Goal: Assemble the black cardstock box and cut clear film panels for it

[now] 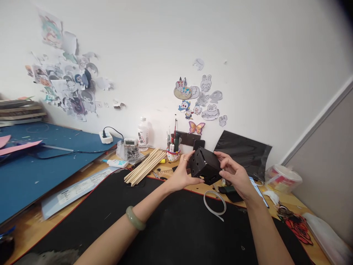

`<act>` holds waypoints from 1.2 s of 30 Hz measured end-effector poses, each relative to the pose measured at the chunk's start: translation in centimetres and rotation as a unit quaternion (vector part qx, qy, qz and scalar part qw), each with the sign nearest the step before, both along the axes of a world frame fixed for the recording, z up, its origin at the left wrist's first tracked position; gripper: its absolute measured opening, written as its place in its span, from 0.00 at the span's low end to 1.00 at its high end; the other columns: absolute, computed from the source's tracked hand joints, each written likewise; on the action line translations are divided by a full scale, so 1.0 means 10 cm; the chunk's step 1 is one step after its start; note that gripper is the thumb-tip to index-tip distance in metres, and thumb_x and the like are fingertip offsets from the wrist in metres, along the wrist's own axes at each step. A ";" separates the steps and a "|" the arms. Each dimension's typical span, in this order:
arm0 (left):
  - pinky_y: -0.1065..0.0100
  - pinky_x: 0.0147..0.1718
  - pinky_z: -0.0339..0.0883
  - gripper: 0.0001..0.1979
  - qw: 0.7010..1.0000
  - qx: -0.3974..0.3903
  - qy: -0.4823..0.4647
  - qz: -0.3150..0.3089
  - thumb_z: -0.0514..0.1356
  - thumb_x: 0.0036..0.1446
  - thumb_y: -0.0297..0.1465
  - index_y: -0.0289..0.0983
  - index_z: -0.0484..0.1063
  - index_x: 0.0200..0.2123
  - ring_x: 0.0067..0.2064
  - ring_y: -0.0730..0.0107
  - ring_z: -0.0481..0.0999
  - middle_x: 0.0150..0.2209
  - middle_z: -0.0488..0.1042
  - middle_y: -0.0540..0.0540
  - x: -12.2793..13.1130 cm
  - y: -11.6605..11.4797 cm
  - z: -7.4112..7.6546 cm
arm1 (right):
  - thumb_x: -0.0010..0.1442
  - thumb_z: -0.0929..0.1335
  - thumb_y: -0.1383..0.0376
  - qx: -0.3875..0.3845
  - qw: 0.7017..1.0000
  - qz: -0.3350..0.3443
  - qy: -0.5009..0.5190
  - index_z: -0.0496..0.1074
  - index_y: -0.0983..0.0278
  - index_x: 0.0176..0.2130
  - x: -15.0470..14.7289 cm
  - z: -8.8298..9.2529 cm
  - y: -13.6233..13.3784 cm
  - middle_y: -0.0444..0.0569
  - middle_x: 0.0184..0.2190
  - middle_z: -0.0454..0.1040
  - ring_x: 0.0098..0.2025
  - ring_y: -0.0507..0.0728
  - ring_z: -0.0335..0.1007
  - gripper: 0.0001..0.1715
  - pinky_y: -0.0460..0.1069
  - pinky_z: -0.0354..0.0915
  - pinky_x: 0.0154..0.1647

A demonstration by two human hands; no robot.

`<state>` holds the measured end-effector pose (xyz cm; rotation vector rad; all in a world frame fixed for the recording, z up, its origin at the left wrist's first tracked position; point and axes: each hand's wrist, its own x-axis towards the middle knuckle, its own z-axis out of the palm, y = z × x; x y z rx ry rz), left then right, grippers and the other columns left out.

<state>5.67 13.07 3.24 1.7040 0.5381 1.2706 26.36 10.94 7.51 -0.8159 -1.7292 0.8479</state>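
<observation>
Both hands hold up a black box [203, 165] with several small holes and cut-outs in its faces; it is tilted above the back edge of the black mat [171, 228]. My left hand [182, 172] grips the box's left side, thumb along its lower edge, a ring on one finger and a green bangle on the wrist. On the right side, my right hand [234, 176] presses its fingertips and thumb against the box. A coiled pale strip [215, 203] lies on the mat below the box.
Wooden sticks [145, 166], a pen cup [173, 154], a bottle [143, 134] and a glue tube [117, 163] stand or lie toward the back left. A black sheet [244, 151] leans on the wall near a clear round tub [283, 178]. A blue board [35, 162] covers the left.
</observation>
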 end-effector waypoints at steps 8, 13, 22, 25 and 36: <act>0.59 0.50 0.62 0.48 0.997 -0.044 -0.042 -0.052 0.69 0.39 0.29 0.44 0.45 0.60 0.57 0.56 0.57 0.58 0.52 0.40 0.03 0.00 -0.04 | 0.50 0.71 0.66 -0.038 0.999 0.019 -0.009 0.62 0.61 0.28 0.02 0.04 -0.04 0.50 0.57 0.54 0.57 0.59 0.56 0.11 0.49 0.57 0.50; 0.58 0.49 0.62 0.49 0.992 -0.078 -0.068 -0.077 0.68 0.39 0.27 0.45 0.44 0.60 0.56 0.55 0.61 0.57 0.56 0.40 0.04 -0.01 -0.04 | 0.49 0.71 0.66 -0.058 0.998 0.038 -0.004 0.62 0.61 0.29 0.06 0.06 -0.05 0.48 0.57 0.54 0.56 0.59 0.57 0.13 0.48 0.59 0.47; 0.60 0.52 0.57 0.38 0.970 -0.159 -0.159 -0.090 0.68 0.39 0.25 0.43 0.58 0.54 0.55 0.57 0.62 0.56 0.58 0.43 0.07 -0.02 -0.04 | 0.47 0.73 0.63 -0.094 0.993 0.033 0.057 0.61 0.58 0.34 0.06 -0.02 -0.01 0.42 0.34 0.63 0.38 0.52 0.63 0.18 0.45 0.62 0.38; 0.60 0.51 0.58 0.31 0.964 -0.182 -0.167 -0.096 0.66 0.43 0.28 0.43 0.60 0.52 0.54 0.58 0.63 0.55 0.59 0.44 0.07 -0.02 -0.04 | 0.46 0.73 0.61 -0.065 0.990 0.035 0.121 0.61 0.55 0.40 -0.03 -0.02 0.02 0.44 0.45 0.62 0.45 0.54 0.63 0.23 0.48 0.61 0.46; 0.56 0.49 0.63 0.19 0.938 -0.260 -0.182 -0.136 0.60 0.52 0.35 0.40 0.62 0.48 0.53 0.59 0.65 0.54 0.62 0.42 0.10 -0.12 0.06 | 0.51 0.69 0.57 -0.092 0.994 -0.024 0.057 0.64 0.57 0.51 -0.12 0.03 -0.04 0.49 0.51 0.68 0.54 0.61 0.61 0.28 0.54 0.59 0.53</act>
